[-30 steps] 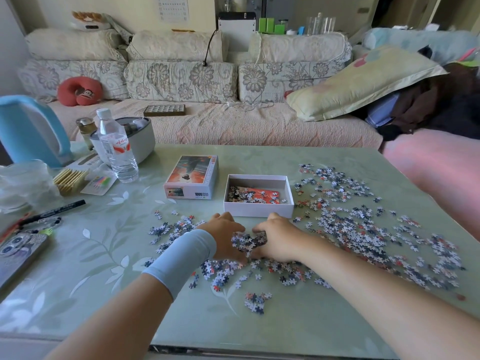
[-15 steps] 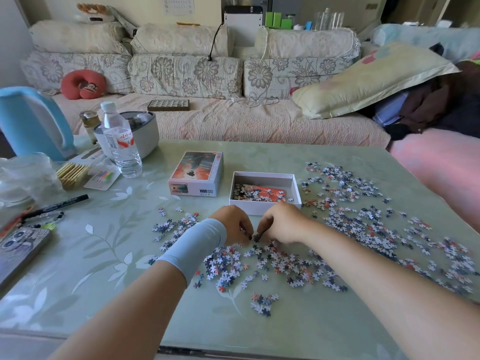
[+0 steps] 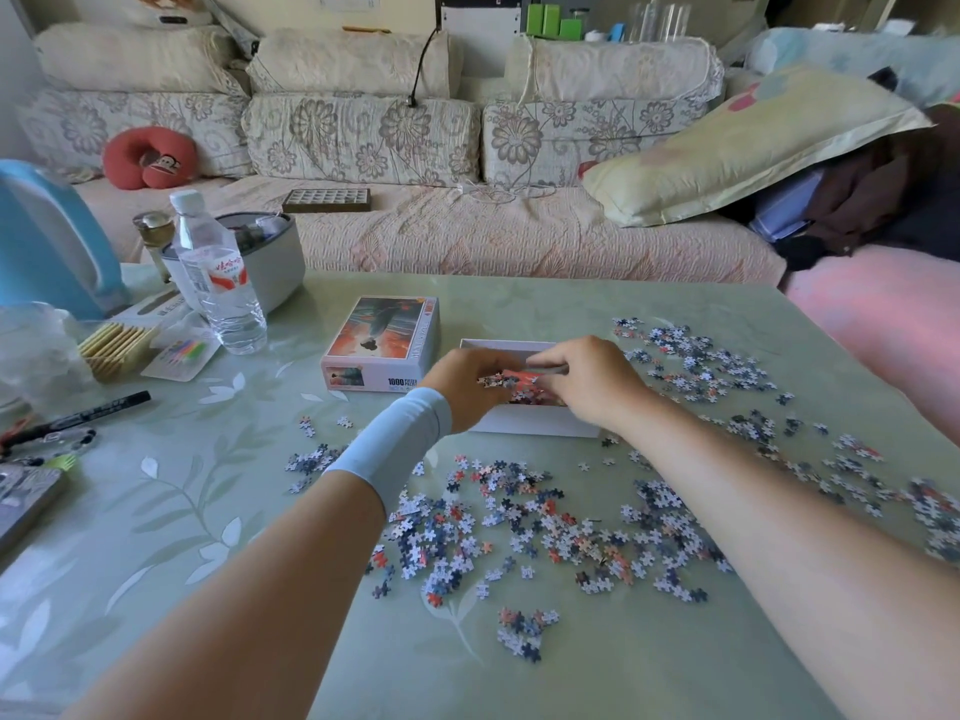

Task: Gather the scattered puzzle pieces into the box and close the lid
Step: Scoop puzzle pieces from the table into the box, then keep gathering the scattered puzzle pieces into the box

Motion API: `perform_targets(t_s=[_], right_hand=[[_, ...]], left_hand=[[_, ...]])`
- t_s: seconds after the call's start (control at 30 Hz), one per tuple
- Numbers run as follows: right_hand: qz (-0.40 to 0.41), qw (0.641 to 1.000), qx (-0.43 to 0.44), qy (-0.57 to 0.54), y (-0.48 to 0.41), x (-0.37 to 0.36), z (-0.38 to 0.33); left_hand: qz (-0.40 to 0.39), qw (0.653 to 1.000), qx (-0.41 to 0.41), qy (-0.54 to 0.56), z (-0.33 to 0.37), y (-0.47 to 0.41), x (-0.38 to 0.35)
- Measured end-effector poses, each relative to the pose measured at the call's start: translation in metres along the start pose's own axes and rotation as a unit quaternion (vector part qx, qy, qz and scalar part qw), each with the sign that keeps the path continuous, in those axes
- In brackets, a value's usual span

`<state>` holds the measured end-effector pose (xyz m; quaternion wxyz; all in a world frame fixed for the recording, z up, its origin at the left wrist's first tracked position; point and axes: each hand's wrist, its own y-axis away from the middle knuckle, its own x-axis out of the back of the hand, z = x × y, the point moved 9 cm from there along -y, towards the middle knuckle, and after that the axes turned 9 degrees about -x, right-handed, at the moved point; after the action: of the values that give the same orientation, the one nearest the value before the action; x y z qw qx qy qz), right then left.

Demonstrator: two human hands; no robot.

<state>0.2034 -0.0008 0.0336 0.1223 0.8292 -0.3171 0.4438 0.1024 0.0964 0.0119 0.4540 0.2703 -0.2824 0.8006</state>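
I am looking at the green table (image 3: 208,511), where loose puzzle pieces (image 3: 545,532) are lying scattered near its front and right. Beyond them the open white box (image 3: 530,423) is sitting beside its lid (image 3: 384,340). My left hand (image 3: 467,389) and right hand (image 3: 587,379) are cupping a clump of pieces over the box.

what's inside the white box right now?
Puzzle pieces lie inside the white box, some orange. Both hands, left hand and right hand, hover over it with a clump of pieces between them, covering most of the interior.
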Motion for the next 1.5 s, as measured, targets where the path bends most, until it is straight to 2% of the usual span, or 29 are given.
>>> perform_targets(t_s=[0.07,0.2,0.33,0.4,0.5,0.57,0.6,0.97,1.1,1.17,1.27,1.4,1.5], right_hand=[[-0.012,0.999,0.013,0.029,0.002,-0.003,-0.002],[0.012,0.998,0.065,0.004,0.013,-0.004,-0.029],[-0.065,0.989,0.127,0.038,0.031,-0.039,-0.062],[-0.114,0.980,0.137,0.084,0.040,-0.065,-0.070],[-0.197,0.964,0.121,0.132,0.055,-0.102,-0.074],[-0.227,0.953,0.130,0.154,0.061,-0.120,-0.081],[-0.236,0.950,0.133,0.158,0.062,-0.126,-0.085],[-0.282,0.933,0.131,0.179,0.068,-0.162,-0.094],[-0.257,0.942,0.125,0.176,0.072,-0.138,-0.085],[-0.252,0.943,0.121,0.183,0.076,-0.122,-0.082],[-0.243,0.954,0.107,0.141,0.078,-0.098,-0.079],[-0.209,0.969,0.067,0.117,0.070,-0.077,-0.056],[-0.224,0.961,0.048,0.155,0.077,-0.071,-0.042]], left_hand=[[0.000,0.999,-0.015,-0.042,-0.002,0.001,0.004],[0.061,0.997,-0.038,-0.034,0.000,0.014,0.028],[0.114,0.982,0.004,-0.149,-0.025,0.043,0.059],[0.089,0.969,0.063,-0.221,-0.053,0.061,0.065],[-0.019,0.922,0.212,-0.324,-0.104,0.096,0.066],[-0.076,0.898,0.298,-0.316,-0.130,0.118,0.066],[-0.090,0.896,0.312,-0.302,-0.137,0.125,0.066],[-0.169,0.958,0.141,-0.182,-0.080,0.140,0.044],[-0.150,0.973,0.103,-0.139,-0.066,0.144,0.047],[-0.103,0.981,0.101,-0.129,-0.070,0.140,0.056],[-0.067,0.977,0.084,-0.182,-0.073,0.129,0.061],[-0.178,0.956,0.084,-0.219,-0.070,0.122,0.024],[-0.246,0.942,0.081,-0.212,-0.054,0.121,-0.002]])
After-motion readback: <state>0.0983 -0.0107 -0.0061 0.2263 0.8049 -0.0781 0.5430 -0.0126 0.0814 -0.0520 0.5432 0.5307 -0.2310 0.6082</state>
